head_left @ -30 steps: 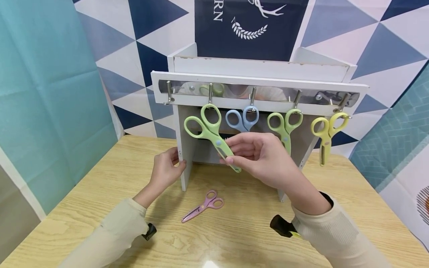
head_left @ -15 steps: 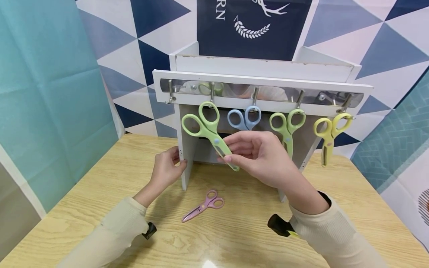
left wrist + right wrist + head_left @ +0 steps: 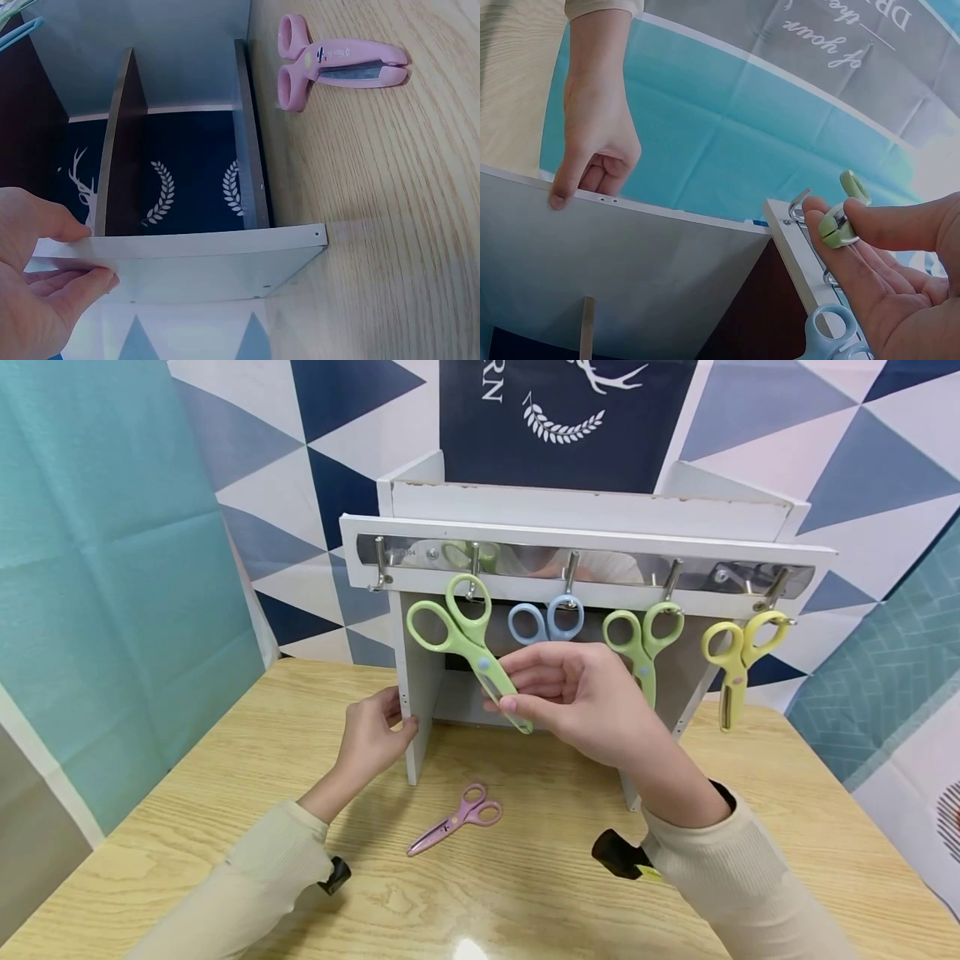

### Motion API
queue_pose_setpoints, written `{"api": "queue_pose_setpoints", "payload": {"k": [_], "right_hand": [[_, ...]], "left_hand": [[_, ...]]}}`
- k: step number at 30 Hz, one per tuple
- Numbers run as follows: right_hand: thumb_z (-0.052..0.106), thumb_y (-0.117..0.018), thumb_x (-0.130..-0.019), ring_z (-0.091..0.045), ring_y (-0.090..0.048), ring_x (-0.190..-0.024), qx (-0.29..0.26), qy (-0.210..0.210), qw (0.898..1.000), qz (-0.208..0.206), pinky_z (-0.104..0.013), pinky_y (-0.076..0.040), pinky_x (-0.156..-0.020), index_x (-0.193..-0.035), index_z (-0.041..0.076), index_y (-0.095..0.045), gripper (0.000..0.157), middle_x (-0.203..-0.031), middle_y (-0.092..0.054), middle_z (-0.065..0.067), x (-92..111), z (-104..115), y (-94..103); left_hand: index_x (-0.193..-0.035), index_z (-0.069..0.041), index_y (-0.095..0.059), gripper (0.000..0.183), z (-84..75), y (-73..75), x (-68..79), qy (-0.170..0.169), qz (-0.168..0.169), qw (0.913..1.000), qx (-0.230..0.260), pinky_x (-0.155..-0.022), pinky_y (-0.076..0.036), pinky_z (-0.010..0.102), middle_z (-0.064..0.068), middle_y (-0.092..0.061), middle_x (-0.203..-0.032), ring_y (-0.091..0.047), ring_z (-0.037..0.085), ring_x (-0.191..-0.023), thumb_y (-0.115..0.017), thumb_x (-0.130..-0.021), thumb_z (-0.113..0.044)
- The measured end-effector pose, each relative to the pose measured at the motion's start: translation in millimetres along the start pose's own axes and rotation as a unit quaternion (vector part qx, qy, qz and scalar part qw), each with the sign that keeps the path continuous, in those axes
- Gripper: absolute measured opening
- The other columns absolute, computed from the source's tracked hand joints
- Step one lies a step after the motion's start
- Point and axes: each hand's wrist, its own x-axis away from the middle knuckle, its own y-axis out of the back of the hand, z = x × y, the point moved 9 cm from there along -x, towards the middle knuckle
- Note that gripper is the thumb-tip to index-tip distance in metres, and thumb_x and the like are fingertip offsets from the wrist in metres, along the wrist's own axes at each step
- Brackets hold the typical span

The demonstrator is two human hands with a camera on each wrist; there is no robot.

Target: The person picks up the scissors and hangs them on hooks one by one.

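A: Tabletop [image 3: 562, 902]?
B: Extends past both sides of the white shelf unit [image 3: 585, 508]; the hook rail [image 3: 525, 560] overhangs it at both ends.
A: Left grip [image 3: 372, 731]?
B: Pinching the left panel [image 3: 423, 685] at its front edge.
A: Right grip [image 3: 566, 693]?
B: Pinching the green scissors [image 3: 471, 643] by the blades, one loop at the second hook [image 3: 476, 560] from left; contact unclear.
A: Pink scissors [image 3: 457, 818]?
B: Flat, in front of the unit.

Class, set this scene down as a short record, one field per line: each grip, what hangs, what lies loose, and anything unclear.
Left grip: holds the side panel by its edge
Right grip: pinches green scissors near the blade end, loops up
Hanging, left to right: blue scissors, another green pair, yellow scissors
Bare hook: leftmost hook
On table: pink scissors
Unclear: whether the held loop touches the second hook
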Motion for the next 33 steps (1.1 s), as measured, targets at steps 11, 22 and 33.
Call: {"api": "queue_pose_setpoints", "payload": {"k": [11, 22, 33], "right_hand": [[0.004, -0.071, -0.087, -0.006, -0.075, -0.085, 0.025, -0.005, 1.000, 0.006, -0.019, -0.062, -0.071, -0.111, -0.003, -0.068, 0.025, -0.098, -0.076, -0.018, -5, 0, -0.2], [0.001, -0.071, -0.086, -0.003, -0.074, -0.083, 0.018, -0.005, 1.000, 0.001, -0.019, -0.061, -0.071, -0.110, -0.006, -0.068, 0.025, -0.097, -0.076, -0.021, -8, -2, -0.7], [-0.001, -0.070, -0.086, -0.005, -0.075, -0.083, 0.007, -0.005, 1.000, -0.004, -0.018, -0.061, -0.070, -0.110, -0.007, -0.067, 0.025, -0.096, -0.075, -0.023, -11, -7, -2.1]], "left_hand": [[-0.117, 0.013, -0.063, 0.036, -0.7, 0.2, 0.4, -0.002, -0.001, 1.0000, 0.006, -0.089, -0.060, 0.043, 0.029, -0.071, -0.109, -0.071, 0.038, -0.104, -0.065, -0.082, 0.002], [-0.116, 0.012, -0.064, 0.036, -0.6, 0.2, 0.7, -0.007, -0.002, 0.9999, 0.007, -0.089, -0.061, 0.043, 0.029, -0.071, -0.109, -0.071, 0.038, -0.104, -0.065, -0.082, 0.003], [-0.119, 0.013, -0.063, 0.038, 0.9, -0.2, 0.7, -0.002, -0.001, 1.0000, 0.006, -0.089, -0.061, 0.043, 0.029, -0.070, -0.111, -0.071, 0.037, -0.105, -0.066, -0.083, 0.002]]}}
